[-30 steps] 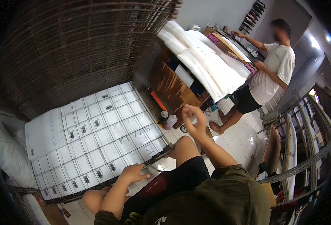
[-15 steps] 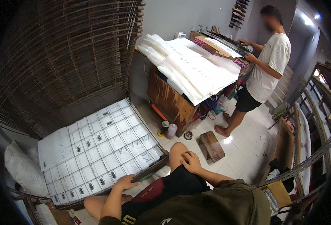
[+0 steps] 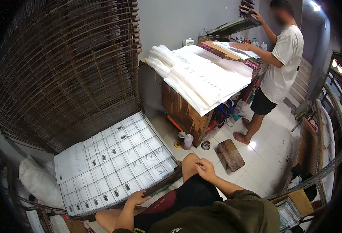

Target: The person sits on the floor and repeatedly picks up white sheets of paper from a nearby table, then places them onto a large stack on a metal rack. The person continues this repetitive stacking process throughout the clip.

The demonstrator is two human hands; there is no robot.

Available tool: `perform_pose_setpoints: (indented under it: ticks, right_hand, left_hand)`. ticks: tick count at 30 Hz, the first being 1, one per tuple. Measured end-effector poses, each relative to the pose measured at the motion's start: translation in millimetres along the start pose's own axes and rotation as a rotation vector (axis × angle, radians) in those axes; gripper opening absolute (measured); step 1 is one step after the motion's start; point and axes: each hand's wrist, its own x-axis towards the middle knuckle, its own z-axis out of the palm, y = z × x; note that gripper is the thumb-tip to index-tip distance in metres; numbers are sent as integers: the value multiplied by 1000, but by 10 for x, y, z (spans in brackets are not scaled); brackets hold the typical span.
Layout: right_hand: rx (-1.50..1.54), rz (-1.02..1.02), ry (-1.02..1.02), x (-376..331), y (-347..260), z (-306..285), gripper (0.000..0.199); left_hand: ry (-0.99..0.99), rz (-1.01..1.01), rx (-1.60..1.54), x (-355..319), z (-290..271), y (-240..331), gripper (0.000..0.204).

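Note:
My left hand (image 3: 138, 197) rests at the near edge of a wire drying rack (image 3: 155, 188), with its fingers stretched out and nothing in them. Printed white sheets (image 3: 112, 155) lie in rows on that rack, under thin wires. By my bare knee, my right hand (image 3: 205, 170) has its fingers curled in, and no object shows in it. Its fingertips are partly hidden. My dark shorts (image 3: 196, 192) lie between the two hands.
Raised wire racks (image 3: 70, 70) tower behind the sheets. Stacked white sheets (image 3: 202, 77) cover a worn wooden table (image 3: 182, 103). Beyond it, a person (image 3: 287, 62) holds up a framed screen (image 3: 233, 27). A low wooden stool (image 3: 231, 155) and a bottle (image 3: 187, 142) stand on the tiles.
My right hand's fingers have curled in from lying spread on the knee. The person across has lifted the framed screen and reaches over a sheet. The whole view has shifted a little.

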Motion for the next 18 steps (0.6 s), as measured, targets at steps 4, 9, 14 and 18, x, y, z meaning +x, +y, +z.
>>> perform_pose_setpoints:
  ticks: [4, 9, 14, 18]
  right_hand:
    - [-56, -239, 252, 641, -572, -347, 15]
    - [191, -220, 636, 1753, -651, -1075, 15]
    - [538, 155, 621, 2890, -248, -1572, 42]
    - [733, 336, 582, 3536, 194, -1652, 68]
  left_hand:
    - [-57, 137, -74, -172, -8, 139, 72]
    - [-215, 423, -652, -621, -48, 850, 52]
    - [45, 151, -471, -264, 491, 483, 56]
    - [207, 126, -240, -36, 531, 191, 56]
